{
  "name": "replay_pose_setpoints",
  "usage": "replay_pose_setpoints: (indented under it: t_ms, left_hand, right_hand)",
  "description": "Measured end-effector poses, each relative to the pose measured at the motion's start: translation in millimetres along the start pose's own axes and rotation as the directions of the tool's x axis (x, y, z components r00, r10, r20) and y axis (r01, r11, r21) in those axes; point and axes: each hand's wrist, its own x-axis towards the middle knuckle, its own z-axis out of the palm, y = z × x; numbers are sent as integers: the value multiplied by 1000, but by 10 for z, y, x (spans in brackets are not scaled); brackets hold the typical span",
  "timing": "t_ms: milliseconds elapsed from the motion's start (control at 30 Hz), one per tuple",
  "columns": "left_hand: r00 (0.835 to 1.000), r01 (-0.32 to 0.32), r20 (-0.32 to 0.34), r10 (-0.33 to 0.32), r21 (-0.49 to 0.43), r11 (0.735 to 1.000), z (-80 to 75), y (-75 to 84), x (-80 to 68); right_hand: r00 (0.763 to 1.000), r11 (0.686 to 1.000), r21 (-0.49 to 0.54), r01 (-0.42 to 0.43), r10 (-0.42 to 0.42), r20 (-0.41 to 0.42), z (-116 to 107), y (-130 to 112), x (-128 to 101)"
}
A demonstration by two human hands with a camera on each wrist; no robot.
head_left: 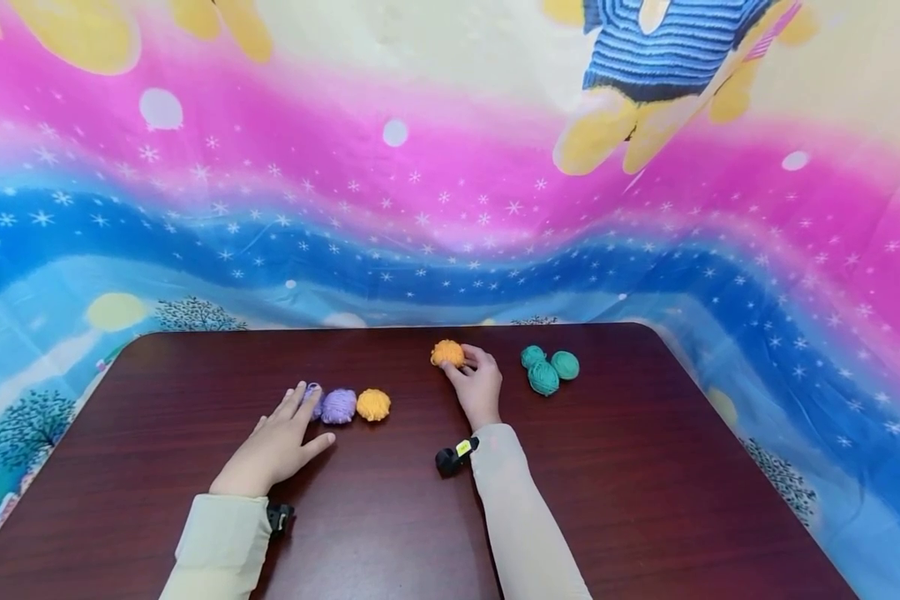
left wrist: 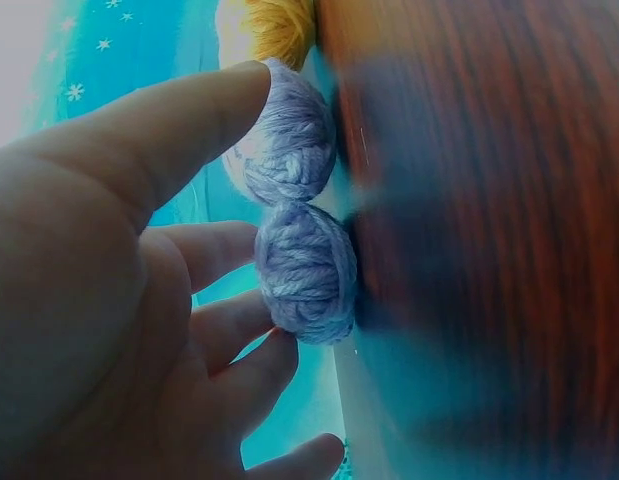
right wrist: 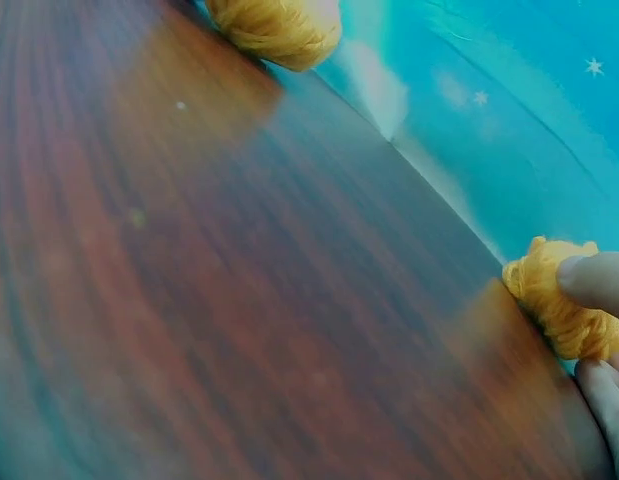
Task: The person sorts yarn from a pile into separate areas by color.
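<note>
Far back on the table, my right hand (head_left: 482,388) pinches an orange yarn ball (head_left: 446,352) between thumb and fingers. In the right wrist view the thumb lies across that ball at the right edge. My left hand (head_left: 270,446) is spread at the left end of a row of yarn balls, its fingertips at the end purple ball (left wrist: 309,275) and partly covering it in the head view. Beside that ball sits a second purple yarn ball (head_left: 339,407), then a yellow-orange yarn ball (head_left: 373,405). The left thumb overlaps the second purple ball in the left wrist view.
Three green yarn balls (head_left: 543,378) sit clustered to the right of my right hand. The dark wooden table (head_left: 630,492) has its back edge close behind the balls. A patterned cloth (head_left: 450,192) hangs behind it. Each wrist carries a small black camera (head_left: 450,458).
</note>
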Motion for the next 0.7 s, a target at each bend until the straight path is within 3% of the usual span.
replay_pose_setpoints:
  t_ms: [700]
  left_hand:
    - [1000,-4,10,4,-1,1000,-23,14,-14]
  right_hand:
    - [994,979,199,36,-14,-111,-28,23,-32]
